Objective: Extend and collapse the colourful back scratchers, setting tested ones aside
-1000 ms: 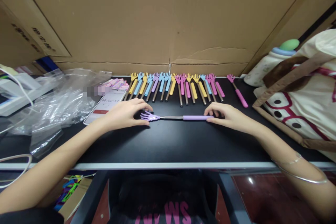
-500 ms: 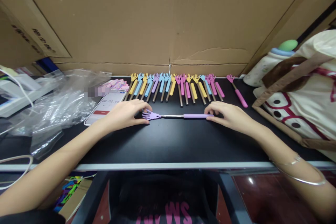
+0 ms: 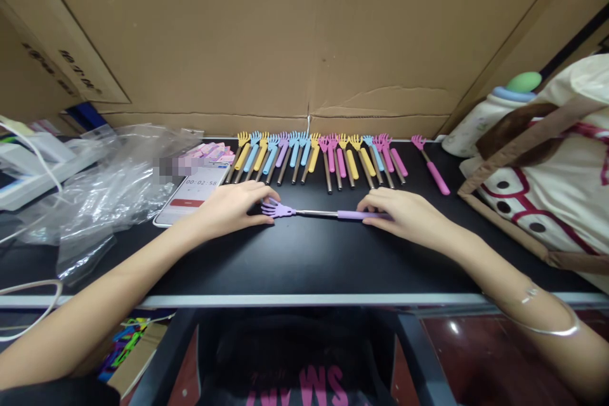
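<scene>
A purple back scratcher (image 3: 318,213) lies sideways just above the front half of the black desk, or on it; I cannot tell which. Its claw end points left, its steel rod shows in the middle, and its purple grip points right. My left hand (image 3: 235,206) has thumb and fingertips closed around the claw. Pinched over the purple grip is my right hand (image 3: 404,212), covering its far end. Behind them, several back scratchers in yellow, blue, purple and pink lie in a row, claws away from me, including a yellow one (image 3: 366,162). A pink one (image 3: 436,176) lies apart at the right.
A phone (image 3: 188,203) showing a timer lies under my left wrist's far side. Clear plastic bags (image 3: 114,184) and pink packets (image 3: 212,152) are at the left. A cloth bag (image 3: 566,184) and a bottle (image 3: 476,120) stand right. Cardboard (image 3: 266,38) walls the back.
My right hand has slid left along the purple grip, covering more of it. The scratcher and my left hand have shifted slightly right.
</scene>
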A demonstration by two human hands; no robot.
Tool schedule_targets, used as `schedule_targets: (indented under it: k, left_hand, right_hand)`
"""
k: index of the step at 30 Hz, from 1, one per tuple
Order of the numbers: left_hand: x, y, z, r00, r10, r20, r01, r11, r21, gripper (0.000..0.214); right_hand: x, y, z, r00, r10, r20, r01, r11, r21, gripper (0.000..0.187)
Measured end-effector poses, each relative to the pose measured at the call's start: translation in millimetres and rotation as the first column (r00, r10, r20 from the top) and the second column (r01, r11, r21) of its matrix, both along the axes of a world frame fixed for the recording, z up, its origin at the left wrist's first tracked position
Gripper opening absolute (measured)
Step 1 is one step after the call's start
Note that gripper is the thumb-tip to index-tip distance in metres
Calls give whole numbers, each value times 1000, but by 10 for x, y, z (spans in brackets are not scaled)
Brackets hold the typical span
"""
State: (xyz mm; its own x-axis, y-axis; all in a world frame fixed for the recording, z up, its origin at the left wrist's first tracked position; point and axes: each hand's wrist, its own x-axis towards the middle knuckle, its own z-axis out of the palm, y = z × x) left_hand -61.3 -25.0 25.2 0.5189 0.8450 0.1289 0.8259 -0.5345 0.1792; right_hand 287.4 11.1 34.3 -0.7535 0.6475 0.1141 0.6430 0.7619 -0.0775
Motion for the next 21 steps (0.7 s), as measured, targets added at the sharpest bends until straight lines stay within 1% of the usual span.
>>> schedule_targets:
  k: [6,10,14,18,21]
  left_hand:
    - [37,-16,-5,999,-18,-28,18,1000,13,33]
    - [29,-14,0,999,-33,-14,34,999,24,33]
    - [45,-21,-8,999,-43,-24,44,998,33,33]
    - [75,-39,-11,996,-63,-67,68,995,72,37]
    - [1,-13,66,995,-36,-88,47,991,127,41]
  right_hand:
    - [-439,-98,28,992,96,81,-105,987,123,14]
    - [-603,-79,14,988,116,101,-132,977,166,9]
    - [-617,-62,-12,990,119,70,-130,977,167,9]
    - [-536,-62,-1,992,117,46,-123,982,142,11]
    - [-436,-47,32,995,99,32,-103,986,130,12]
